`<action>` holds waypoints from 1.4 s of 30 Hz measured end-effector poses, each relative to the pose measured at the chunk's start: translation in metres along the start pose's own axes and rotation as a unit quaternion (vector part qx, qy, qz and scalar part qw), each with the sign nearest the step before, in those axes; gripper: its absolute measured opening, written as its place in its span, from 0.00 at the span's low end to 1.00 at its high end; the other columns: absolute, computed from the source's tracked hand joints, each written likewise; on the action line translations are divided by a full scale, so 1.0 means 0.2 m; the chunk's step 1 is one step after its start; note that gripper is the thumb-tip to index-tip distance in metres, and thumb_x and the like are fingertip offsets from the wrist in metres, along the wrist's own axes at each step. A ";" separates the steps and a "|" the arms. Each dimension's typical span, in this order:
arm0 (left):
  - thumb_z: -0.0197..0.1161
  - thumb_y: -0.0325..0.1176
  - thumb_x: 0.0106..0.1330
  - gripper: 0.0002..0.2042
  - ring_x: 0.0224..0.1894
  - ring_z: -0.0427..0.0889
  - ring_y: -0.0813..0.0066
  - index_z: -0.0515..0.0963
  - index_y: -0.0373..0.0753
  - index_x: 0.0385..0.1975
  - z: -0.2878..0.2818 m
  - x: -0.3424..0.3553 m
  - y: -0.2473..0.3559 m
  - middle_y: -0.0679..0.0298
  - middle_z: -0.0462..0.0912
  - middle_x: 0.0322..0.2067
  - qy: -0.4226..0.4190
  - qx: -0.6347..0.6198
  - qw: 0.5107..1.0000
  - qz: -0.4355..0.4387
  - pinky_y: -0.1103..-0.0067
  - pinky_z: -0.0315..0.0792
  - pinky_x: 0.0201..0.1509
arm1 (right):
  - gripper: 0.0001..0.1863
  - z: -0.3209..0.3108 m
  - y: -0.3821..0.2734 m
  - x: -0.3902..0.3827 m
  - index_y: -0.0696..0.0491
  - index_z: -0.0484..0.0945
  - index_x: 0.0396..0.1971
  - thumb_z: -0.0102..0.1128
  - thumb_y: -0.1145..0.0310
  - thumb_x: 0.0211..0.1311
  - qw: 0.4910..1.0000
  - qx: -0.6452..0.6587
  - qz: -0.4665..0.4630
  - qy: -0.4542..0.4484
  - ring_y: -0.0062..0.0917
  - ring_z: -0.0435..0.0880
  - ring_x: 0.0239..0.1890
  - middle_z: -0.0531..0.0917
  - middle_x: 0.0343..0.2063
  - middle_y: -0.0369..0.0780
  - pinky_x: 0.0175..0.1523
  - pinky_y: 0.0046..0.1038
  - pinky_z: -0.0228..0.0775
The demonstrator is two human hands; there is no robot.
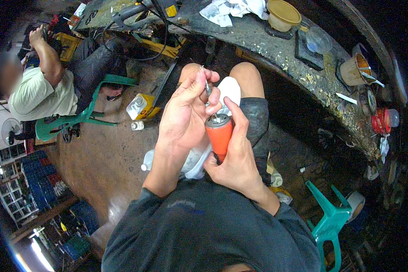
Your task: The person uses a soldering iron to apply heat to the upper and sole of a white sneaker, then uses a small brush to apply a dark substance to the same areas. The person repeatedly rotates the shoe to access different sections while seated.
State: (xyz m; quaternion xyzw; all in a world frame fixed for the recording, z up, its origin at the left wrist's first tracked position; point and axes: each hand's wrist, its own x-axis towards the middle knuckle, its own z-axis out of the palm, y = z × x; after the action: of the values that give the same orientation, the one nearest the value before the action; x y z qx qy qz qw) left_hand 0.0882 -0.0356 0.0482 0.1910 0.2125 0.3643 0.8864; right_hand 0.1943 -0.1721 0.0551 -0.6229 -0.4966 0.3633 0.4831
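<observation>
My right hand (235, 156) grips an orange cylindrical tool (219, 134) upright over my lap, its silver top facing up. My left hand (184, 115) pinches a thin metal bit (207, 87) between thumb and fingers, holding it just above the tool's silver top. A white cloth or plastic piece (231, 90) lies on my knee behind both hands. Another whitish item (193, 164) sits in my lap under the hands.
A curved workbench (281, 52) littered with shavings carries a yellow bowl (283, 14), rags, cups and red tins. Another person (41, 86) sits on a green chair at left. A yellow-white jug (139, 107) stands on the floor; a green stool (332, 222) at right.
</observation>
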 end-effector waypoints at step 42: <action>0.76 0.63 0.61 0.42 0.43 0.88 0.74 0.72 0.38 0.66 -0.47 0.42 0.01 0.61 0.86 0.44 0.021 0.501 0.832 -0.237 0.75 0.81 0.45 | 0.31 -0.24 0.39 -0.04 0.56 0.85 0.25 0.90 0.41 0.45 0.921 -0.329 0.180 0.100 0.37 0.88 0.24 0.85 0.19 0.45 0.34 0.37 0.81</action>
State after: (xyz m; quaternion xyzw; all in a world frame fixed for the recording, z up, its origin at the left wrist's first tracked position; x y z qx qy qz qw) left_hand 0.0930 0.0428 -0.0489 0.5455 0.4229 -0.0098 0.7235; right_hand 0.2591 -0.1945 -0.0072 -0.8590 -0.4165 0.1961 0.2242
